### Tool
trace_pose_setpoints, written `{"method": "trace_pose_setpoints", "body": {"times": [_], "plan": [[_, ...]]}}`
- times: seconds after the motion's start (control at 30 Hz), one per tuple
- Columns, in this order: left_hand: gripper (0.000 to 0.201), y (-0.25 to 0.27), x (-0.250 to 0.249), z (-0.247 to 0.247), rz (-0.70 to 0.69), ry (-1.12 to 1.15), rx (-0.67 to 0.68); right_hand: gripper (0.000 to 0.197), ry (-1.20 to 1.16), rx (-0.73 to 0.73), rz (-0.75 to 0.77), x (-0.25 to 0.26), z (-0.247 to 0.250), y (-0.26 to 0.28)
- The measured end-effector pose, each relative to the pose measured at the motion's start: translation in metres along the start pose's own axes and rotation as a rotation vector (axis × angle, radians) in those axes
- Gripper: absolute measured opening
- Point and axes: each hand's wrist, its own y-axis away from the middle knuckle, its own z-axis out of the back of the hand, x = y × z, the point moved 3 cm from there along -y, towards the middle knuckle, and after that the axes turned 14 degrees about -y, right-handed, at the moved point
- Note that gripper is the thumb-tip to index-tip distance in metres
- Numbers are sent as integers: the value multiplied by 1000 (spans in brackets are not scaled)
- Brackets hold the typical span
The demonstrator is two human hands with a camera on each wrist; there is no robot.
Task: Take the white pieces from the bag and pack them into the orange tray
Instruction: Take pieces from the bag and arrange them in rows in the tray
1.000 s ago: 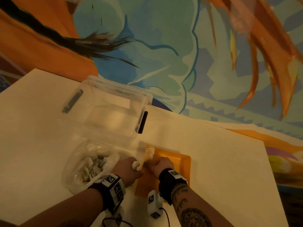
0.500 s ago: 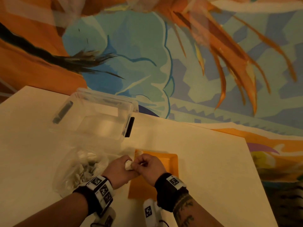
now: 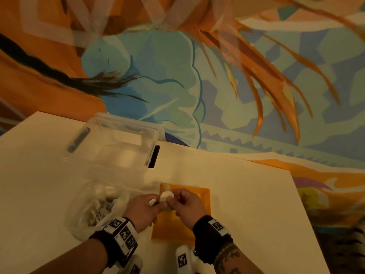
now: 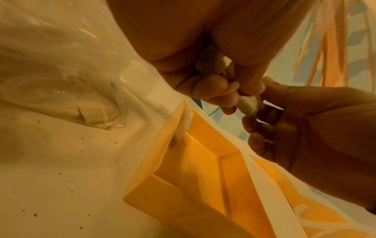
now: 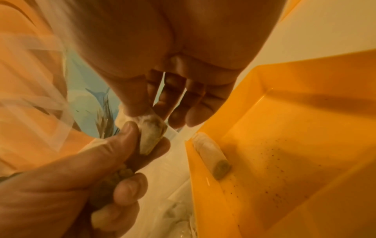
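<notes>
The orange tray (image 3: 203, 196) lies on the table under both hands. One white piece (image 3: 165, 187) lies along the tray's far left wall, also visible as the lying piece (image 5: 211, 154) in the right wrist view. My left hand (image 3: 158, 202) grips a few white pieces in its curled fingers. Its thumb and forefinger pinch one white piece (image 3: 166, 194). My right hand (image 3: 171, 198) pinches the other end of the same piece (image 5: 150, 127) with thumb and forefinger. The clear bag (image 3: 98, 202) with several white pieces sits left of the tray.
An open clear plastic box (image 3: 116, 147) with a black latch stands behind the bag. The cream table (image 3: 246, 204) ends at the right, with a painted floor beyond it. Dark specks dot the tray floor (image 5: 274, 185).
The right hand has left a long white piece at the tray's far left wall and come back to the left hand. Both now pinch one piece. The head view has tilted up.
</notes>
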Motion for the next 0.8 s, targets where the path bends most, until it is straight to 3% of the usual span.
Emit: {"method": "trace_pose_setpoints", "body": {"times": [0.17,0.3,0.4,0.53,0.7,0.8], "plan": [[10,-1,5,-3,11,38,2,16,30,-65,-23,-11,3,0],[9,-3,12,-6,31,40,-10,9,92,23,-100,-21,1,2],[9,-6,20,-6,71,8,-26,5,125,-31,-162,-29,3,-2],[23,-18,41,-8,166,-131,-24,16,333,-156,-258,-47,13,-23],[47,-30,45,-15,160,-250,113,24,515,-119,-433,-64,4,-48],[49,-33,44,-15,129,-338,139,30,541,-121,-505,-73,-4,-57]]}}
